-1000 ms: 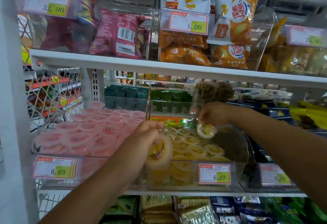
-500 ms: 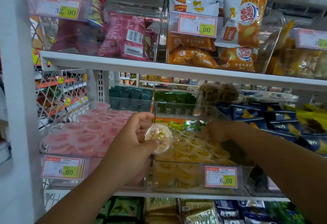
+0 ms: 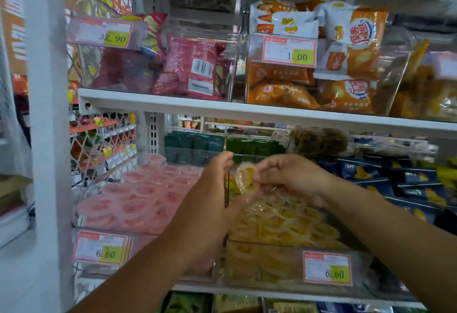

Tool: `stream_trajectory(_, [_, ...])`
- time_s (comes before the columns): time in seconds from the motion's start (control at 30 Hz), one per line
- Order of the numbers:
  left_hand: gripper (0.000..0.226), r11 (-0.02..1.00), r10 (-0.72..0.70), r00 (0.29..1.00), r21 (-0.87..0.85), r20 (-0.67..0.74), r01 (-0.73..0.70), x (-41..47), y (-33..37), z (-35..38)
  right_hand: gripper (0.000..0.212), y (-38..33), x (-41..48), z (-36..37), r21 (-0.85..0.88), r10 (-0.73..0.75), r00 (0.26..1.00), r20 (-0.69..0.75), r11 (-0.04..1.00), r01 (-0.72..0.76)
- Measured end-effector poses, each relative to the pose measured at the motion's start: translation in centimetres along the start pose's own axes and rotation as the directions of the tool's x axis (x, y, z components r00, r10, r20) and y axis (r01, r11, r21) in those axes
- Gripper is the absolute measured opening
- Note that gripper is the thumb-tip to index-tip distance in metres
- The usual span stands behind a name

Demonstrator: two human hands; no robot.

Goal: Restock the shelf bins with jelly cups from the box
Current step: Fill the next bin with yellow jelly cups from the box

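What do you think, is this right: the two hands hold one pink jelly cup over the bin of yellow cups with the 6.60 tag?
Not quite. In the head view the jelly cup held between the left hand and the right hand is yellow, not pink. The rest stands: it is over the bin of yellow cups with the 6.60 tag.

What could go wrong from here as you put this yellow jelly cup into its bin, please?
1. The yellow jelly cup is pinched between the left hand and the right hand above the yellow bin; a loose grip could drop it.
2. That bin's cups look piled up to its rim, so another one may slide off.
3. The pink bin sits right beside it, so a slipped cup might land there and mix flavours.
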State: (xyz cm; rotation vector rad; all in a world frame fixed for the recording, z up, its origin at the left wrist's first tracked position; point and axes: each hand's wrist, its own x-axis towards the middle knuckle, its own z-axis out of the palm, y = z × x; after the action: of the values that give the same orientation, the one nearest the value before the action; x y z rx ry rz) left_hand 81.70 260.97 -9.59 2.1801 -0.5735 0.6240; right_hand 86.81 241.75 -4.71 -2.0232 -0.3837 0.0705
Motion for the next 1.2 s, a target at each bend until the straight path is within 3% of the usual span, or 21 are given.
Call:
stream_trajectory(0.07, [0.070, 0.941, 0.051, 0.991, 0.327, 0.126, -0.090, 0.1, -1.2, -0.9, 0.009, 1.7, 2.5, -1.2, -0.283, 0.035, 0.983, -0.178, 0.955, -0.085])
stream_trajectory(0.13, [0.066, 0.860, 0.049, 0.964, 0.481, 0.260, -0.173, 0.2, -2.6, -1.5, 0.013, 3.6, 5.2, -1.9, -0.457, 0.083, 0.957, -0.279, 0.865, -0.208])
stream_trajectory(0.23, [0.064, 0.839, 0.025, 0.943, 0.506, 0.332, -0.201, 0.5, -3.8, -1.6, 0.019, 4.9, 8.6, -0.9, -0.602, 0.187, 0.940, -0.284, 0.729, -0.327])
stream_trajectory(0.3, [0.063, 0.832, 0.040, 0.944, 0.512, 0.327, -0.212, 0.7, -3.8, -1.5, 0.016, 5.4, 10.1, 0.2, -0.571, 0.231, 0.928, -0.290, 0.736, -0.362])
stream_trajectory(0.37, [0.062, 0.837, 0.061, 0.946, 0.500, 0.318, -0.222, 0.9, -3.9, -1.4, 0.018, 6.0, 10.7, 1.3, -0.579, 0.266, 0.937, -0.228, 0.736, -0.350])
stream_trajectory(0.47, [0.062, 0.856, 0.042, 0.947, 0.478, 0.317, -0.198, 0.9, -3.7, -1.4, 0.021, 7.0, 10.4, 2.4, -0.702, 0.275, 0.955, -0.112, 0.658, -0.272])
stream_trajectory(0.57, [0.060, 0.864, 0.049, 0.953, 0.467, 0.299, -0.191, 0.6, -2.5, -2.0, 0.026, 6.6, 10.1, 2.1, -0.723, 0.217, 0.958, -0.187, 0.630, -0.284])
stream_trajectory(0.67, [0.056, 0.898, 0.133, 0.977, 0.398, 0.167, -0.190, -0.2, -1.7, -1.8, 0.027, 4.3, 7.6, 0.8, -0.640, 0.048, 0.968, -0.246, 0.742, -0.199])
stream_trajectory(0.73, [0.046, 0.923, 0.231, 0.973, 0.319, -0.013, -0.215, -1.9, -1.3, -1.4, 0.016, 2.7, 3.1, 0.6, -0.384, -0.120, 0.937, -0.329, 0.923, -0.017])
stream_trajectory(0.8, [0.036, 0.935, 0.320, 0.934, 0.216, -0.159, -0.283, -4.9, -0.7, -0.7, 0.013, 2.0, -3.2, 1.2, -0.113, -0.168, 0.903, -0.395, 0.985, 0.134])
stream_trajectory(0.83, [0.033, 0.934, 0.344, 0.923, 0.162, -0.175, -0.318, -6.9, -0.6, 0.0, 0.015, 2.3, -6.5, 1.7, 0.026, -0.162, 0.927, -0.339, 0.983, 0.182])
stream_trajectory(0.9, [0.028, 0.954, 0.300, 0.952, 0.029, -0.056, -0.299, -11.6, -1.4, 2.1, 0.021, 4.0, -12.3, 2.7, 0.248, -0.113, 0.989, -0.097, 0.959, 0.133])
stream_trajectory(0.97, [0.023, 0.995, 0.064, 0.970, -0.091, 0.235, -0.044, -17.0, -3.2, 5.4, 0.028, 7.7, -16.2, 4.0, 0.277, -0.028, 0.970, 0.241, 0.960, -0.041])
stream_trajectory(1.03, [0.019, 0.960, -0.208, 0.810, -0.044, 0.548, 0.277, -22.4, -6.6, 9.7, 0.029, 13.6, -18.6, 6.5, 0.168, 0.134, 0.877, 0.461, 0.958, -0.234])
stream_trajectory(1.07, [0.021, 0.941, -0.275, 0.720, 0.024, 0.637, 0.338, -25.1, -8.4, 11.9, 0.032, 17.2, -19.5, 8.3, 0.125, 0.241, 0.822, 0.517, 0.928, -0.351])
stream_trajectory(1.13, [0.025, 0.896, -0.382, 0.561, 0.144, 0.734, 0.420, -30.2, -11.5, 15.9, 0.032, 24.8, -21.3, 13.0, 0.079, 0.455, 0.708, 0.541, 0.810, -0.581])
stream_trajectory(1.2, [0.027, 0.851, -0.458, 0.447, 0.235, 0.768, 0.469, -34.3, -13.9, 19.1, 0.033, 31.5, -23.6, 17.6, 0.124, 0.631, 0.604, 0.487, 0.634, -0.763])
